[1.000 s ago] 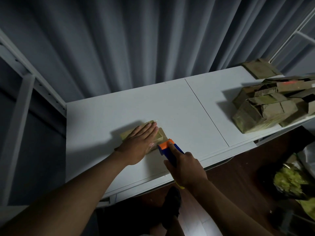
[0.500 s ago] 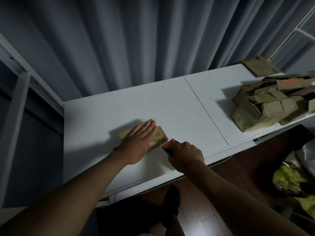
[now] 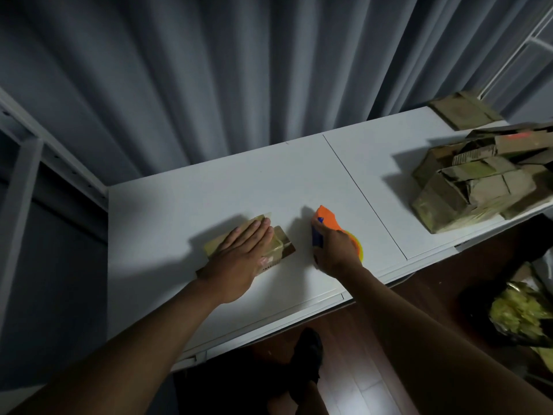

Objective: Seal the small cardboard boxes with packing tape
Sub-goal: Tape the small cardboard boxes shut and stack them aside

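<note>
A small cardboard box (image 3: 279,247) lies on the white table (image 3: 239,181), with shiny tape across its top. My left hand (image 3: 239,259) lies flat on the box, fingers straight, and covers most of it. To the right of the box, a short gap away, my right hand (image 3: 336,254) grips an orange and blue tape dispenser (image 3: 324,224). The dispenser stands on the table with its orange head pointing away from me. A yellow-orange roll edge shows behind my right hand.
A heap of several small cardboard boxes (image 3: 478,181) sits at the table's right end, with a flat one (image 3: 463,113) behind it by the grey curtain. A white rack frame (image 3: 27,163) rises on the left. A bag with yellow-green contents (image 3: 520,316) lies on the floor, right.
My right hand has carried the tape dispenser away from the box's near right corner, to the right and farther back on the table. My left hand has stayed flat on the box.
</note>
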